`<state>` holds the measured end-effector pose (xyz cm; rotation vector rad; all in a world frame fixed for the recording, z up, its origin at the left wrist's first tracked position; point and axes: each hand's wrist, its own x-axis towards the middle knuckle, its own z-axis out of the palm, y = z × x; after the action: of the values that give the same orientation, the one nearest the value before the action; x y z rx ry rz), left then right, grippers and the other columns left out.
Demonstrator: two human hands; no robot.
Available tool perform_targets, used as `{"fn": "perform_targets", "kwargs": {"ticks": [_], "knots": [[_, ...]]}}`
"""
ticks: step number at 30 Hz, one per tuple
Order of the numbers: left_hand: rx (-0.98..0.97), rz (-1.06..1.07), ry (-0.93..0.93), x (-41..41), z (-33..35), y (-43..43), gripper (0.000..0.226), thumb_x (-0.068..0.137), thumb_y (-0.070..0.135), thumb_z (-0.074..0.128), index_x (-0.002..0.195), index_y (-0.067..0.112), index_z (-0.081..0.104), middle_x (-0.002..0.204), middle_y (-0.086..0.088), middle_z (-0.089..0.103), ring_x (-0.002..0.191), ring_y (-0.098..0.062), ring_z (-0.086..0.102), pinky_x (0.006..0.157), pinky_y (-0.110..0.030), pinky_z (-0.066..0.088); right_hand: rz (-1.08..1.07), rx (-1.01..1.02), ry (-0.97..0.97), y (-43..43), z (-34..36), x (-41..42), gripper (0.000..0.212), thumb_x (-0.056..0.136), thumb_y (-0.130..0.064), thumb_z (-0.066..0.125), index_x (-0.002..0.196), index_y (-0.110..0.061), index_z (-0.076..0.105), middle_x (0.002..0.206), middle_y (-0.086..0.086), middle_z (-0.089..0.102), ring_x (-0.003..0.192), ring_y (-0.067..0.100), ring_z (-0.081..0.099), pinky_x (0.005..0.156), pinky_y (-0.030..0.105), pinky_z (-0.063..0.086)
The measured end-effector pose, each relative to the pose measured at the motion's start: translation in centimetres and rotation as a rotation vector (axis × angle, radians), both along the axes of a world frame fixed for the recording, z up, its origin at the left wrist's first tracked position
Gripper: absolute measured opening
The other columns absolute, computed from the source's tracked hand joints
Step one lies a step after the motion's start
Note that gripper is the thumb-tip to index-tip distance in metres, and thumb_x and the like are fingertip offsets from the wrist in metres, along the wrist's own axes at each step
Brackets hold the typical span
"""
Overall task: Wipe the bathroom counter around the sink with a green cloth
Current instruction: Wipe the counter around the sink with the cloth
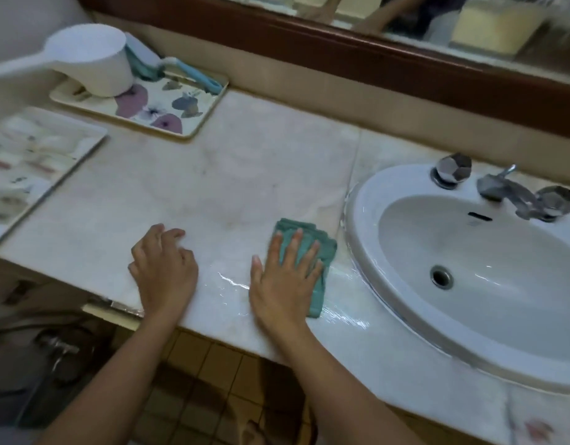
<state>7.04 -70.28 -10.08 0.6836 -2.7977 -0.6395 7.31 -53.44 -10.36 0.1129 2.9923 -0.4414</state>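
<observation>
From the head view, the right hand (282,281) lies flat with fingers spread, pressing the folded green cloth (327,252) onto the counter (229,175) near its front edge. The cloth's long side runs front to back, just left of the sink (360,220) rim. The left hand (164,268) rests on bare marble further left, fingers loosely bent and holding nothing. So I'd say the right hand is the nearer one to carry the cloth rightward along that wet strip by the basin.

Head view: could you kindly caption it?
Right hand presses green cloth on wet counter beside sink; left hand rests nearby.
</observation>
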Motion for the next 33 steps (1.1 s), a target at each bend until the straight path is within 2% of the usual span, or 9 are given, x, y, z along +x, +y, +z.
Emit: {"fn": "perform_targets", "kwargs": {"ticks": [4,7,13,16,22,24,29,31,33], "knots": [[0.136,0.043,0.091,0.0,-0.1,-0.5,0.029,0.094,0.015,0.043,0.117,0.023,0.06,0.146,0.002,0.041,0.133,-0.023,0.028,0.108,-0.044,0.024,0.538,-0.013,0.069,-1.0,0.0,2.8,0.059,0.1,-0.048,0.022,0.154,-0.028,0.009,0.162,0.003,-0.005,0.146,0.034,-0.013,0.118,0.052,-0.003],[0.181,0.069,0.145,0.1,-0.1,-0.6,0.028,0.095,0.015,0.043,0.113,0.021,0.063,0.143,0.004,0.046,0.132,-0.02,0.031,0.109,-0.04,0.024,0.689,0.043,0.098,4.4,-0.1,2.1,0.056,0.099,-0.046,0.023,0.153,-0.036,0.011,0.162,-0.003,0.001,0.148,0.03,-0.007,0.116,0.046,0.002],[0.157,0.088,0.152,0.1,-0.3,-0.4,0.037,0.092,0.03,0.035,0.112,0.022,0.065,0.141,0.006,0.05,0.128,-0.018,0.035,0.102,-0.027,0.022,0.085,0.095,-0.005,6.5,-0.1,-10.8,0.059,0.098,-0.048,0.016,0.154,-0.031,0.005,0.162,0.004,-0.008,0.146,0.037,-0.011,0.118,0.05,0.001],[0.144,0.088,0.153,-0.4,-0.2,-0.5,0.041,0.09,0.034,0.032,0.111,0.023,0.066,0.141,0.008,0.049,0.127,-0.017,0.035,0.103,-0.028,0.023,0.006,0.024,-0.002,2.1,-0.1,-15.0,0.058,0.1,-0.042,0.023,0.154,-0.026,0.008,0.162,0.007,-0.006,0.145,0.04,-0.01,0.117,0.053,0.0],[0.188,0.148,0.228,0.0,-0.5,-0.4,0.036,0.096,0.026,0.034,0.108,0.016,0.066,0.135,0.0,0.055,0.124,-0.021,0.039,0.104,-0.025,0.026,0.782,-0.051,0.067,-0.8,0.1,-2.8,0.058,0.097,-0.039,0.026,0.153,-0.033,0.011,0.162,-0.001,-0.001,0.147,0.032,-0.012,0.117,0.047,-0.002],[0.207,0.183,0.239,0.2,-0.5,-0.4,0.032,0.097,0.022,0.038,0.105,0.017,0.068,0.133,0.001,0.056,0.124,-0.02,0.04,0.099,-0.018,0.024,0.856,-0.042,0.049,2.1,0.3,-0.7,0.058,0.097,-0.039,0.029,0.152,-0.039,0.011,0.162,-0.006,0.002,0.148,0.028,-0.008,0.116,0.043,-0.002],[0.251,0.193,0.227,0.0,-0.3,-0.2,0.028,0.093,0.025,0.043,0.102,0.02,0.069,0.132,0.009,0.054,0.124,-0.014,0.036,0.095,-0.025,0.032,0.368,0.108,0.017,8.2,0.2,-9.5,0.056,0.097,-0.043,0.017,0.152,-0.04,0.007,0.161,-0.006,-0.004,0.148,0.027,-0.006,0.118,0.043,0.002],[0.245,0.185,0.221,0.0,-0.3,-0.3,0.031,0.089,0.03,0.041,0.101,0.021,0.068,0.131,0.009,0.053,0.123,-0.013,0.036,0.095,-0.027,0.034,0.173,0.116,-0.032,6.5,0.4,-14.3,0.056,0.1,-0.042,0.019,0.153,-0.035,0.004,0.162,-0.001,-0.008,0.147,0.031,-0.008,0.118,0.047,0.0],[0.241,0.17,0.215,-0.1,-0.3,-0.3,0.032,0.087,0.033,0.041,0.101,0.022,0.068,0.13,0.008,0.051,0.124,-0.014,0.035,0.095,-0.03,0.037,0.134,0.07,-0.05,2.8,0.5,-17.5,0.057,0.1,-0.041,0.021,0.153,-0.031,0.003,0.162,0.001,-0.009,0.147,0.034,-0.01,0.118,0.049,-0.002]]}}
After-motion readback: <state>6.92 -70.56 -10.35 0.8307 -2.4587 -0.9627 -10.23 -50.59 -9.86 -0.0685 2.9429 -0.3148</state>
